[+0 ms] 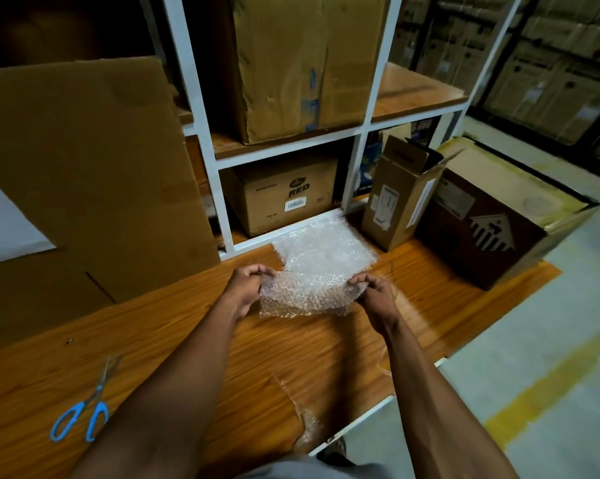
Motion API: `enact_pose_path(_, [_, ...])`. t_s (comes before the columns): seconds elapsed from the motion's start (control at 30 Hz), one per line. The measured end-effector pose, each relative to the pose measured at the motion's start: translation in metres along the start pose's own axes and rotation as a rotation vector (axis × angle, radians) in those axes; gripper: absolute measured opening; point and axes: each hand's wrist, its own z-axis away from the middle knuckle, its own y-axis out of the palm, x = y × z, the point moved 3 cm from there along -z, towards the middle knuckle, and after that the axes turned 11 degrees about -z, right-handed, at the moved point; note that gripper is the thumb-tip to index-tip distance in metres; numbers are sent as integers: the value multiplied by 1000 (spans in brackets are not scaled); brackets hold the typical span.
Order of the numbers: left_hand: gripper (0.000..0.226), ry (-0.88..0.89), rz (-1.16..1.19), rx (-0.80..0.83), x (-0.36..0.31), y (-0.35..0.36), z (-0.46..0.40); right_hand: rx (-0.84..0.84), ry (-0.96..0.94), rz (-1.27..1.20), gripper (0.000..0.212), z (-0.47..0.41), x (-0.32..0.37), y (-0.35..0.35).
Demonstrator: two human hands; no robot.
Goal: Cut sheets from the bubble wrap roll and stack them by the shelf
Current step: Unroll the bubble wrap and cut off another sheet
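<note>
Both hands hold one cut bubble wrap sheet (307,293) above the wooden table (153,357) — left hand (245,288) pinches its left edge, fingers curled over the top; right hand (374,293) pinches the right edge the same way. Just beyond it, a stack of cut sheets (322,245) lies flat against the white shelf frame (222,188), beside an open cardboard box (400,193). Blue-handled scissors (84,406) lie closed, near left — well apart from the hands. More bubble wrap (305,420) trails off the near edge.

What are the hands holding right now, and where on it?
A cut bubble wrap sheet: the left hand pinches its left edge, the right hand its right edge, near the top corners.
</note>
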Motion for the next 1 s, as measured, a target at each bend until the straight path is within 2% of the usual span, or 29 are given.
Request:
enact_pose_path(0.07, [24,-1,7,-4,-2,3,0,-15,46,-28,47,2,4,0])
enact_pose_path(0.2, [34,0,50,15,-3,6,-6,4,133,-104,42,8,13,-3])
enact_pose_path(0.3, [32,-10,116,25,-1,6,-13,38,177,-198,50,7,14,-8])
enact_pose_path(0.4, [15,34,47,-10,-6,8,-19,6,168,-81,33,-2,14,-12])
enact_pose_path(0.5, [17,75,-4,-85,-11,9,-27,-11,136,-69,16,-14,11,-17])
enact_pose_path(0.63, [19,75,6,-209,-15,9,-37,7,61,-60,19,-25,11,-20])
enact_pose_path(0.8, [18,94,-40,-228,-19,15,-51,39,84,10,13,-43,6,-21])
enact_pose_path(0.87, [17,97,-51,-217,-20,17,-59,53,116,48,13,-53,2,-22])
enact_pose_path(0.93, [18,79,-58,-141,-19,18,-68,-2,112,39,15,-63,1,-23])
enact_pose_path(1.0, [36,54,-138,-3,-16,19,-72,-66,99,12,17,-70,0,-24])
